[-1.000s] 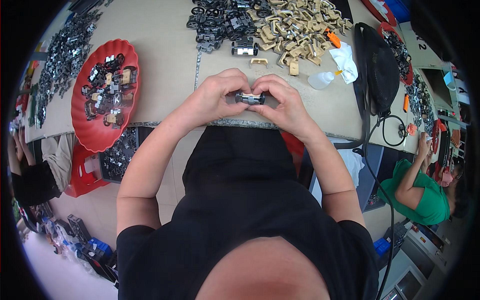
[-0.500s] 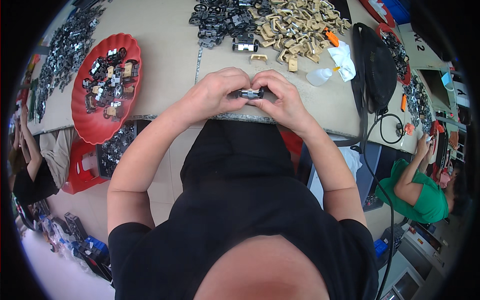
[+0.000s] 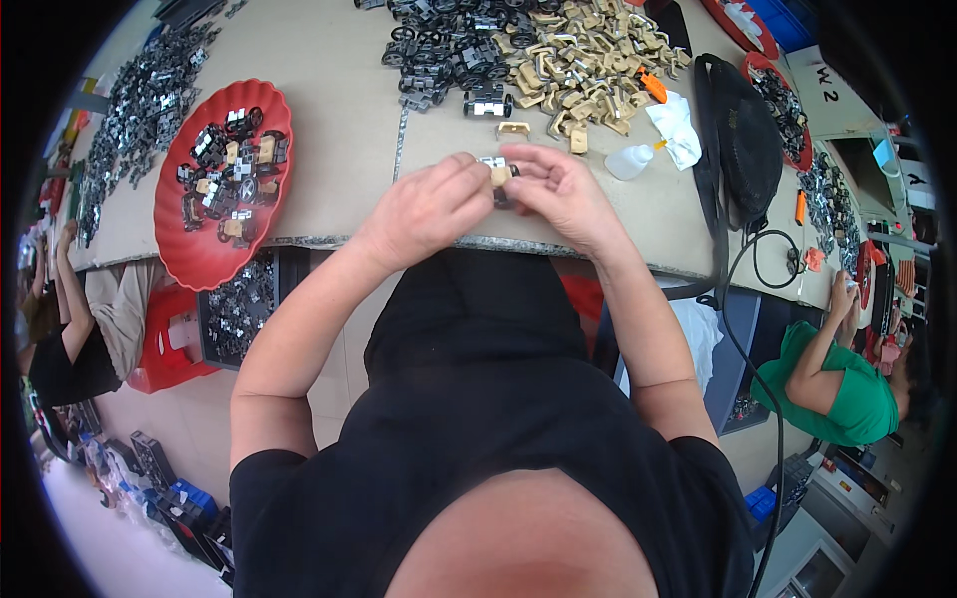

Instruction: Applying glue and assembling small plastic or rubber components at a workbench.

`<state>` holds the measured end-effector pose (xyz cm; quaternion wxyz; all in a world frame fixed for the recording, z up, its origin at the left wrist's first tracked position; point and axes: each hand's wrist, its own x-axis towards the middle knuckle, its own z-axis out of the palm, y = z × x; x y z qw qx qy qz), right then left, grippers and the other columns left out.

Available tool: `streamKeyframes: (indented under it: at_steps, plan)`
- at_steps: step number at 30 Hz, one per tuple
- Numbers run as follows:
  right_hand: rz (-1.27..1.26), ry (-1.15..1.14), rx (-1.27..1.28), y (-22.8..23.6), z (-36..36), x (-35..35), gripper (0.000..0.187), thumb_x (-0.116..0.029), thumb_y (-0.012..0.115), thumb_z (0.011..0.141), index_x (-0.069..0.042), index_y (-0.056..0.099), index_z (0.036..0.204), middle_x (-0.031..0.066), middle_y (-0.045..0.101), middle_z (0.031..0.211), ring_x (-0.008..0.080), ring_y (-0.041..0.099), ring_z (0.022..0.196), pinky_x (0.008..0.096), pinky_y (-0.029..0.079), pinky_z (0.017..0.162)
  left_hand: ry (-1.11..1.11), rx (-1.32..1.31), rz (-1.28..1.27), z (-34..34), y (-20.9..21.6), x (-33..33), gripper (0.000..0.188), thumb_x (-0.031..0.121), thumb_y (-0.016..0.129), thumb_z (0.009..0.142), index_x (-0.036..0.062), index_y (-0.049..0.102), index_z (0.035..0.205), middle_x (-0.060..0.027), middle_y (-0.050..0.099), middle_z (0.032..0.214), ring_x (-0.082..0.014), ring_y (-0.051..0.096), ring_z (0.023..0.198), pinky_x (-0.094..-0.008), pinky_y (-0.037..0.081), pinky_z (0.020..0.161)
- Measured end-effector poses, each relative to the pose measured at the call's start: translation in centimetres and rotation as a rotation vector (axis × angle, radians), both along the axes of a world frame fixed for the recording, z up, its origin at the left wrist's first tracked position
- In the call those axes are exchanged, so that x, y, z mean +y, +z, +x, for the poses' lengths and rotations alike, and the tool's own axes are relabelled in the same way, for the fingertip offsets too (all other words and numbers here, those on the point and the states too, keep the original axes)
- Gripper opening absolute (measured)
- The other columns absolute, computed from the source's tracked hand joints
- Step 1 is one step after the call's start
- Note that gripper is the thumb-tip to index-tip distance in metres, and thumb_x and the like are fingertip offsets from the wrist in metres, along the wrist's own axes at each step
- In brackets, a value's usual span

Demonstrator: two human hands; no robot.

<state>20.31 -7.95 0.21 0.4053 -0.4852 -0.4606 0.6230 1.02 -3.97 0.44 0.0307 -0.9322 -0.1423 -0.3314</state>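
Just above the table's near edge, my left hand (image 3: 431, 209) and my right hand (image 3: 566, 196) hold a small black, silver and tan wheeled piece (image 3: 501, 176) between them, like a toy car chassis. Its tan side shows now; the left fingers hide part of it. My left fingers are closed on its left side. The right thumb and forefinger pinch its right end, the other fingers curled loosely. Beyond the hands lie a single tan bracket (image 3: 513, 130), a tan block (image 3: 578, 140) and a black wheeled chassis with a silver middle (image 3: 487, 102).
A heap of black wheeled chassis (image 3: 454, 50) adjoins a pile of tan brackets (image 3: 588, 65). A red scalloped tray (image 3: 179, 244) holds several assembled pieces. To the right are a white squeeze bottle (image 3: 628, 162), a tissue (image 3: 675, 130) and a black bag (image 3: 753, 135). People work at both sides.
The wheeled piece has been turned, so its tan side now shows instead of the silver middle. My right fingers have loosened and spread somewhat; the view has shifted slightly.
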Motion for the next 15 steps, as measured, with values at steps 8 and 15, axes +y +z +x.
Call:
streamKeyframes:
  at_steps: [8,15]
  plan:
    - [-0.002,-0.066,0.163,-0.9,-0.2,0.1,0.036,-0.002,0.059,0.082,0.003,0.048,0.116,0.0060,0.060,0.096,0.0055,0.057,0.079,0.0189,0.047,0.065,0.072,-0.453,-1.032,0.7,-0.5,-1.1,0.037,-0.002,0.064,0.070,-0.0025,0.051,0.106,-0.0088,0.052,0.103,-0.0157,0.056,0.086,-0.0258,0.049,0.069]
    - [0.047,-0.079,0.109,-1.1,-0.9,0.0,0.038,0.000,0.058,0.081,0.003,0.047,0.118,0.0056,0.060,0.098,0.0061,0.057,0.083,0.0194,0.048,0.069,0.142,-0.562,-1.571,2.0,-1.5,-1.4,0.035,-0.005,0.055,0.080,-0.0030,0.045,0.113,-0.0077,0.054,0.098,-0.0074,0.055,0.083,-0.0192,0.047,0.071]
